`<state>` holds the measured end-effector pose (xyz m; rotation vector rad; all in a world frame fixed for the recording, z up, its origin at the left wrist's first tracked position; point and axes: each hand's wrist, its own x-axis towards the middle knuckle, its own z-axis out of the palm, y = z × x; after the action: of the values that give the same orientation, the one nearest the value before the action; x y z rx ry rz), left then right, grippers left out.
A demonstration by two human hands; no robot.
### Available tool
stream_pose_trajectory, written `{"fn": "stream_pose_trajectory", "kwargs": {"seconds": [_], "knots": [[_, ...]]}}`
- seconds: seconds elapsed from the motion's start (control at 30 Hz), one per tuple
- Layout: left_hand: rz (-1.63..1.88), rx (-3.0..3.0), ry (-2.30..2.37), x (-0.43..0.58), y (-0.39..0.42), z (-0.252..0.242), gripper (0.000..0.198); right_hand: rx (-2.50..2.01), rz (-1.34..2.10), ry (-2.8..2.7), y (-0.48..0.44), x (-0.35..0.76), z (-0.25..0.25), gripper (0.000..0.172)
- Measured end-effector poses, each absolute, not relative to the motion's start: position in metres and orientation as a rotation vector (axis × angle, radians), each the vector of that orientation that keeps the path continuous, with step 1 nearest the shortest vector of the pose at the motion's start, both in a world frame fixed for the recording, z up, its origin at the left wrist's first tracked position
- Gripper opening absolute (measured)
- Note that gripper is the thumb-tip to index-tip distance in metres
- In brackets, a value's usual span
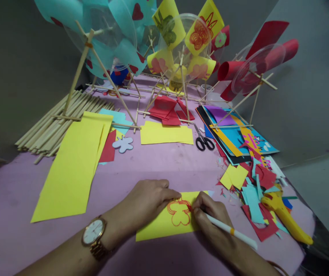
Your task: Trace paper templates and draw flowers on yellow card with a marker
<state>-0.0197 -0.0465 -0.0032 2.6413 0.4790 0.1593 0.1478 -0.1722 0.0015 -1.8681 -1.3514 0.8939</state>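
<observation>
A yellow paper piece (155,226) lies in front of me with a red butterfly outline (180,214) drawn on it. My left hand (149,197) rests on the paper's upper left part, thumb stretched toward the drawing, holding nothing. My right hand (210,214) is closed around a white marker (230,229), whose red tip touches the right wing of the drawing. A watch (94,232) is on my left wrist. Beyond my left hand lies a pale butterfly cutout (123,144).
Pinwheels on stick frames stand behind: blue (101,65), yellow (178,34) and red (256,61). At left are a stick pile (52,126) and long yellow sheets (69,168). Black scissors (204,142) lie mid-table; paper scraps (252,199) and a yellow glue gun (287,220) are at right.
</observation>
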Motion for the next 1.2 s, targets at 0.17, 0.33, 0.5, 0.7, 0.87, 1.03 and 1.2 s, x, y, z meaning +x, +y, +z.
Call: {"fn": "stream_pose_trajectory", "kwargs": {"seconds": [0.17, 0.33, 0.5, 0.7, 0.87, 1.03, 1.2], "knots": [[0.174, 2.641, 0.472, -0.0196, -0.0464, -0.0035, 0.025, -1.866, 0.884, -1.346, -0.1716, 0.1476, -0.0011, 0.010], [0.149, 2.630, 0.488, -0.0191, -0.0463, -0.0017, 0.026, -1.861, 0.871, -1.369, -0.1734, 0.1480, -0.0010, 0.010], [0.143, 2.640, 0.483, -0.0189, -0.0462, -0.0006, 0.027, -1.878, 0.861, -1.376, -0.1722, 0.1478, 0.0013, 0.010], [0.143, 2.632, 0.483, -0.0188, -0.0466, -0.0004, 0.026, -1.883, 0.889, -1.349, -0.1728, 0.1475, 0.0006, 0.010], [0.170, 2.635, 0.471, -0.0189, -0.0466, -0.0013, 0.025, -1.866, 0.890, -1.347, -0.1736, 0.1475, 0.0009, 0.011], [0.174, 2.638, 0.475, -0.0186, -0.0461, -0.0019, 0.026, -1.846, 0.895, -1.346, -0.1735, 0.1471, -0.0004, 0.010], [0.181, 2.637, 0.470, -0.0187, -0.0458, -0.0031, 0.025, -1.859, 0.870, -1.344, -0.1715, 0.1452, -0.0003, 0.010]]}}
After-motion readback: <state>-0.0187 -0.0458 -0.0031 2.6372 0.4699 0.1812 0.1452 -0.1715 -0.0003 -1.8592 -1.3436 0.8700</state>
